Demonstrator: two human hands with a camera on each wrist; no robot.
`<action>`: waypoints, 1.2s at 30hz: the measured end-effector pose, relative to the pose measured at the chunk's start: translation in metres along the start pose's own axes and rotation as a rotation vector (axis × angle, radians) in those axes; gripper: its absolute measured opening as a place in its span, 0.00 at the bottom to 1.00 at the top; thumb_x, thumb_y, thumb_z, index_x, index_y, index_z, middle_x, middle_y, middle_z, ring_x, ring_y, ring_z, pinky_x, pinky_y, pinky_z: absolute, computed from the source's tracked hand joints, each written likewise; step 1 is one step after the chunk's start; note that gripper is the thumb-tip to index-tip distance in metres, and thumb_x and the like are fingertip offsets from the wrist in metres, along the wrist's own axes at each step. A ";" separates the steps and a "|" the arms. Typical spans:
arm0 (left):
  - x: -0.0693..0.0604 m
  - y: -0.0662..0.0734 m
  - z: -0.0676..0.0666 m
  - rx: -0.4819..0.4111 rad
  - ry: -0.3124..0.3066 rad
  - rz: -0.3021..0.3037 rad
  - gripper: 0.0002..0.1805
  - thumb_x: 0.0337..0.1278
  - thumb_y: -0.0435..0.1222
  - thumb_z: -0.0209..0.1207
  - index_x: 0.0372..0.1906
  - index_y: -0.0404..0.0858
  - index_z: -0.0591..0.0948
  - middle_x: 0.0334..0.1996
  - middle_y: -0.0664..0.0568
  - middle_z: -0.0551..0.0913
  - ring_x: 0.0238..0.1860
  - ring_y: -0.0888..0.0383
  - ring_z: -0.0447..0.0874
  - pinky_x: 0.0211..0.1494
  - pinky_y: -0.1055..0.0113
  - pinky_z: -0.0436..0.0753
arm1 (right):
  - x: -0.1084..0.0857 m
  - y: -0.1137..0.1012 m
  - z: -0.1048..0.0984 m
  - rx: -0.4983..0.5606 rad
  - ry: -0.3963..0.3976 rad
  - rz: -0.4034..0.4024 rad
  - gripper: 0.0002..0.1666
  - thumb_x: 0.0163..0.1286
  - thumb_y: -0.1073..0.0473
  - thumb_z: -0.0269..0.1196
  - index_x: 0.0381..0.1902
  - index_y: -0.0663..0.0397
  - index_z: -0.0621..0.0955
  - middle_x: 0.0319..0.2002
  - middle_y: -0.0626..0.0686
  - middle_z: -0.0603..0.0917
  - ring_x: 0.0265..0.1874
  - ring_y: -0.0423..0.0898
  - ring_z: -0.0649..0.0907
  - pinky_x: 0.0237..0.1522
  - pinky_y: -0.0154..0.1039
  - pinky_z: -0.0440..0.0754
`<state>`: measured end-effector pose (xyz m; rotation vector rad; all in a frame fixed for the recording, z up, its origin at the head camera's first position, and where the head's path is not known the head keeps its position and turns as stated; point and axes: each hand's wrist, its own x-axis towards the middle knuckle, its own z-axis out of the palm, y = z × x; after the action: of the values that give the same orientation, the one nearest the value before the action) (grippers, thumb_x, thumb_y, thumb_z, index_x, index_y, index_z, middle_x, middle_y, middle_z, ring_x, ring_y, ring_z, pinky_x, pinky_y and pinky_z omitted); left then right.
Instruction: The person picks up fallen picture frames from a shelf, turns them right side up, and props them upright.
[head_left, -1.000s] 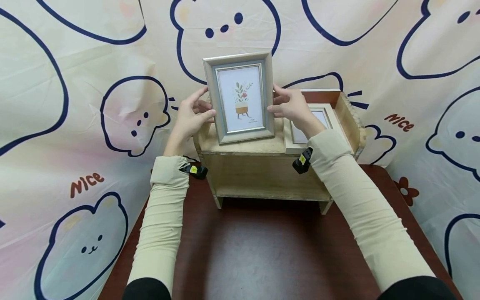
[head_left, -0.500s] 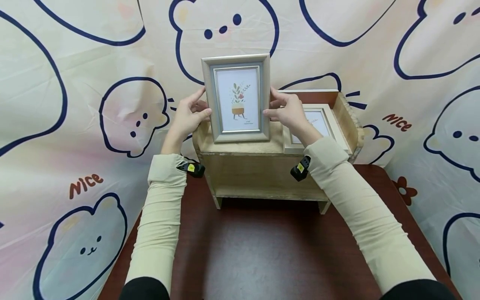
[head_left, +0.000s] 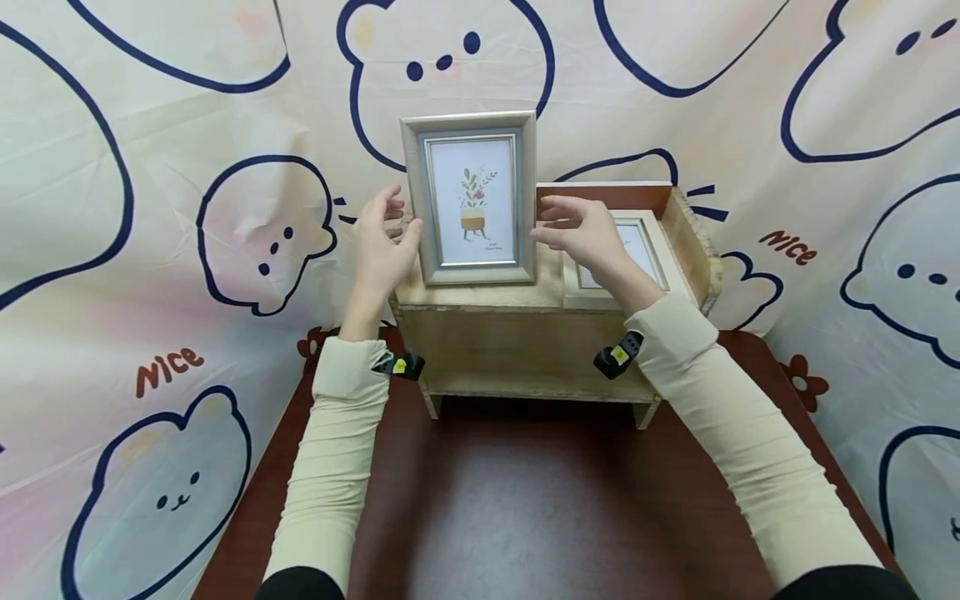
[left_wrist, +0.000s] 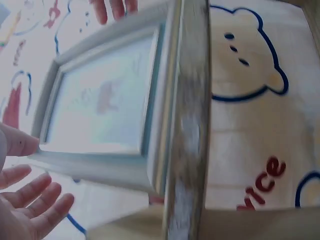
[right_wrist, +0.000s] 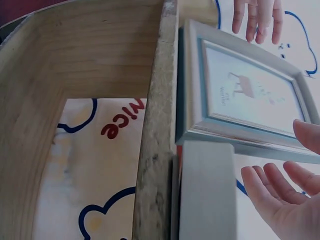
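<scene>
Cartoon backdrop behind upright picture frame

The frame looks smooth, the wooden shelf rough-edged.

This looks like a small staged corner dressed in a homely way: a printed cloth with blue-outlined cartoon animals and the word "Nice" hangs behind and to both sides of a dark reddish-brown table. A little wooden shelf with a standing picture frame and a paler frame suggests household decor; the wider building cannot be told.
</scene>
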<state>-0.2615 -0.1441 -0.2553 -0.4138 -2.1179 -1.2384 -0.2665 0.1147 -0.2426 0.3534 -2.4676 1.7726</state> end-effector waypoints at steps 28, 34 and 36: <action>-0.033 0.077 0.091 -0.126 -0.408 -0.090 0.30 0.54 0.37 0.60 0.61 0.32 0.66 0.43 0.39 0.81 0.41 0.53 0.81 0.44 0.69 0.78 | -0.044 0.018 -0.081 -0.356 0.133 0.096 0.40 0.59 0.39 0.59 0.62 0.58 0.68 0.54 0.62 0.73 0.52 0.55 0.72 0.52 0.52 0.69; -0.025 0.092 0.117 0.067 -0.491 -0.186 0.38 0.55 0.46 0.57 0.67 0.35 0.57 0.56 0.39 0.72 0.54 0.51 0.74 0.53 0.60 0.75 | -0.034 0.021 -0.090 -0.427 0.113 0.187 0.52 0.58 0.33 0.56 0.70 0.57 0.53 0.64 0.65 0.61 0.62 0.61 0.62 0.59 0.60 0.60; -0.024 0.094 0.127 0.123 -0.500 -0.184 0.39 0.55 0.47 0.56 0.67 0.33 0.56 0.55 0.38 0.72 0.54 0.48 0.73 0.52 0.57 0.75 | -0.030 0.023 -0.091 -0.426 0.104 0.207 0.54 0.58 0.34 0.55 0.71 0.58 0.49 0.66 0.65 0.57 0.64 0.61 0.58 0.60 0.59 0.58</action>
<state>-0.2382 0.0143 -0.2541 -0.5251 -2.6925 -1.1837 -0.2487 0.2117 -0.2402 -0.0284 -2.7901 1.2274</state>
